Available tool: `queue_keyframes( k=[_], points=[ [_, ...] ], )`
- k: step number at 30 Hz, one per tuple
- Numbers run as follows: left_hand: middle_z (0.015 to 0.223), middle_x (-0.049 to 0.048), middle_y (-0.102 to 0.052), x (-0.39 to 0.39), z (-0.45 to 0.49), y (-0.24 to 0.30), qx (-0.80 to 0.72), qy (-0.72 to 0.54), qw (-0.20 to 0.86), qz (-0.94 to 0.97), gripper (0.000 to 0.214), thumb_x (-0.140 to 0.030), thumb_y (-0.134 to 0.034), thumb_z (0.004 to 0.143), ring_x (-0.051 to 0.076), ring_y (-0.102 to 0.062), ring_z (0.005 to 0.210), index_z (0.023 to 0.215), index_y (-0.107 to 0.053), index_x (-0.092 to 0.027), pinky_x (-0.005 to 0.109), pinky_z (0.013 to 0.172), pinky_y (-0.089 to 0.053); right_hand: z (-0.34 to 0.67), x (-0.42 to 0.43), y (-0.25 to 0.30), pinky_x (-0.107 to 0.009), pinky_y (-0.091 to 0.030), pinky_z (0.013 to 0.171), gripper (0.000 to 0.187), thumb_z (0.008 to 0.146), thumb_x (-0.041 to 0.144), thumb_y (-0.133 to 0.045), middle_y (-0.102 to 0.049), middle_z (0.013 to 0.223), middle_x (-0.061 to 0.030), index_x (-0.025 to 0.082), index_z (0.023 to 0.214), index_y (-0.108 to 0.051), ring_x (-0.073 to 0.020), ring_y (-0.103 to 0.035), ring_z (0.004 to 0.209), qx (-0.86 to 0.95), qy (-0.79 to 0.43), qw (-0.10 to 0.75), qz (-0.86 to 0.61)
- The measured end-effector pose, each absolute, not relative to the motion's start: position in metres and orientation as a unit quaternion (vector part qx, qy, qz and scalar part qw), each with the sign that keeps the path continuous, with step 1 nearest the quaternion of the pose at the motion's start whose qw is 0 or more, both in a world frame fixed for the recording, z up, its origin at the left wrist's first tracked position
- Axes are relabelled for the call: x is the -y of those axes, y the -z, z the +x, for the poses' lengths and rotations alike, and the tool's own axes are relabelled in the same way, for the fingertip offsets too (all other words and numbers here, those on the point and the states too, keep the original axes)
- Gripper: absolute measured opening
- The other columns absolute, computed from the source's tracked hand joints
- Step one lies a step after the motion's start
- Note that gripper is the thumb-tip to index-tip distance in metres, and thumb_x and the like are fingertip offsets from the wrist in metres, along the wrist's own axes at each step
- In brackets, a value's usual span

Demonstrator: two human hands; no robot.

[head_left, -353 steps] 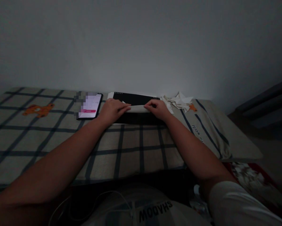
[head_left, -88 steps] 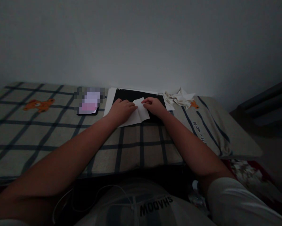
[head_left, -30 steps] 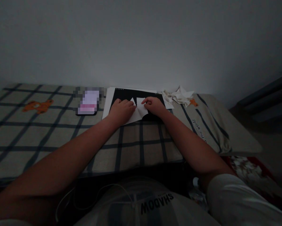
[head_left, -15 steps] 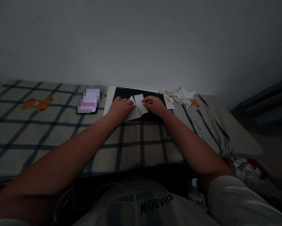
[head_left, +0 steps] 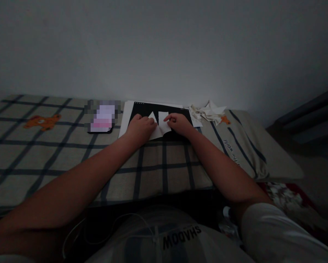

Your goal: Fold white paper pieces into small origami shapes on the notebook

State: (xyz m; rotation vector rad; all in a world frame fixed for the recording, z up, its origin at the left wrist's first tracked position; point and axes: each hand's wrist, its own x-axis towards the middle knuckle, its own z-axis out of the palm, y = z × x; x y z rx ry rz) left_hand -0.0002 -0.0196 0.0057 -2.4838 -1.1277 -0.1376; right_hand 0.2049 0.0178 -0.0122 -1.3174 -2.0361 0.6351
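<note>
A white sheet of paper lies partly folded on a black pad with a white border. My left hand is curled on the paper's left side, pressing it down near a raised triangular flap. On the right part of the sheet my right hand pinches and holds a flap with bent fingers. The two hands almost touch over the paper. The room is dim, so fine folds are hard to make out.
The pad sits on a checked cloth with an orange bear print. A lit phone lies left of the pad. Crumpled white paper pieces lie to its right. A pale wall stands close behind. A cable runs across my lap.
The long folded strip seen earlier is now a sheet with upright flaps. Over the last second both hands stayed on it, the flaps shifting slightly between the fingers.
</note>
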Motion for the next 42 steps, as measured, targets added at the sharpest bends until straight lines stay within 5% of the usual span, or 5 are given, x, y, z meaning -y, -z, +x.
queue_keyframes(
  k=[7,29,42],
  points=[
    [0.101,0.0075,-0.067,0.017,-0.003,-0.005,0.425,0.065,0.186,-0.883,0.027,-0.013,-0.046,0.088,0.024,-0.058,0.093,0.104,-0.064,-0.025,0.04,0.075,-0.03,0.204,-0.016,0.008,-0.024,-0.034,0.055,0.027,0.075,0.029,-0.059,-0.054,0.061,0.0022,0.013,0.096,-0.065,-0.0101,-0.045,0.054,0.74,-0.286,0.338,-0.506],
    [0.102,0.0066,-0.067,0.026,0.003,-0.011,0.419,0.026,0.177,-0.89,0.028,-0.011,-0.044,0.087,0.023,-0.06,0.093,0.107,-0.06,-0.022,0.037,0.071,-0.029,0.207,-0.018,0.013,-0.024,-0.031,0.053,0.027,0.069,0.011,-0.049,-0.049,0.057,0.0034,0.012,0.088,-0.068,-0.01,-0.042,0.053,0.776,-0.234,0.317,-0.492],
    [0.104,0.007,-0.069,0.012,-0.005,-0.003,0.419,0.071,0.155,-0.892,0.026,-0.023,-0.042,0.092,0.023,-0.062,0.093,0.109,-0.062,-0.024,0.039,0.074,-0.031,0.206,-0.019,0.011,-0.024,-0.035,0.056,0.024,0.073,0.025,-0.06,-0.054,0.062,0.003,0.013,0.094,-0.063,-0.0099,-0.046,0.055,0.748,-0.292,0.341,-0.49]
  ],
)
